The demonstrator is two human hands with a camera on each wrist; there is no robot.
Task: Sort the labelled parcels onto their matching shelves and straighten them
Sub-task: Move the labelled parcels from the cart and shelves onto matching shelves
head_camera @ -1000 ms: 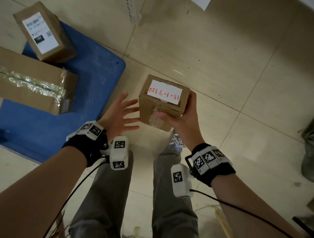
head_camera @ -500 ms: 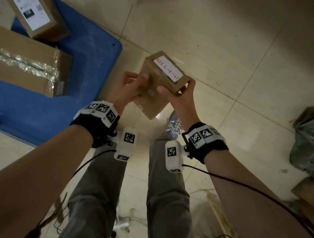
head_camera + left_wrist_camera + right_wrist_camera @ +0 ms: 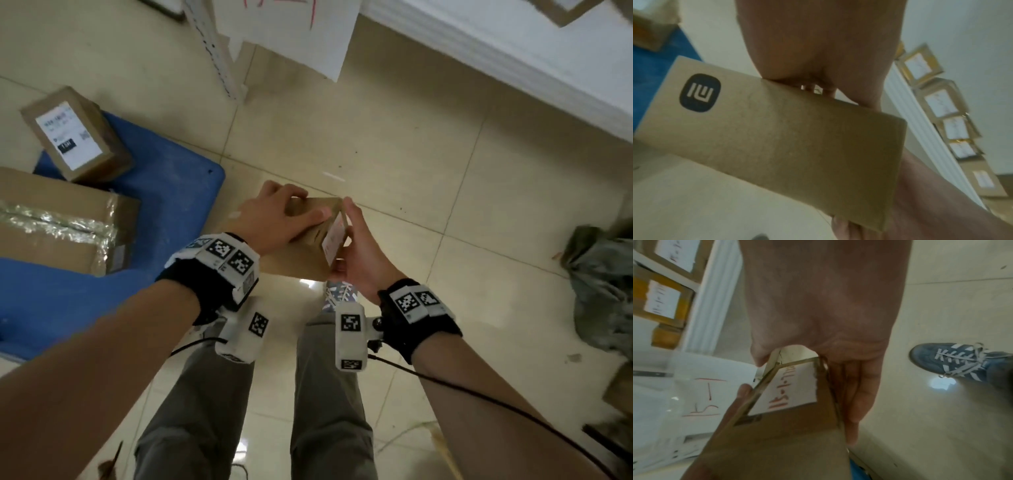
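A small brown cardboard parcel (image 3: pixel 308 240) hangs above the tiled floor in front of me, held between both hands. Its white label (image 3: pixel 334 240) with red handwriting faces right, on the end nearest my right hand. My left hand (image 3: pixel 274 219) lies over the top, fingers curled round the far edge. My right hand (image 3: pixel 359 250) grips the labelled end, thumb on one side and fingers (image 3: pixel 855 394) along the other. The left wrist view shows the parcel's plain side (image 3: pixel 787 138) with a dark logo (image 3: pixel 699 92). The label (image 3: pixel 793 386) is readable in the right wrist view.
A blue pallet (image 3: pixel 164 192) at the left carries a small parcel with a printed label (image 3: pixel 75 137) and a bigger taped box (image 3: pixel 61 219). A white shelf (image 3: pixel 513 61) with a paper sign (image 3: pixel 291 27) stands ahead; labelled parcels (image 3: pixel 939 105) sit on it. A dark bag (image 3: pixel 599 274) lies right.
My left hand has come onto the parcel and now grips its top. The parcel has tipped so its label faces right instead of up. The shelf has come into view.
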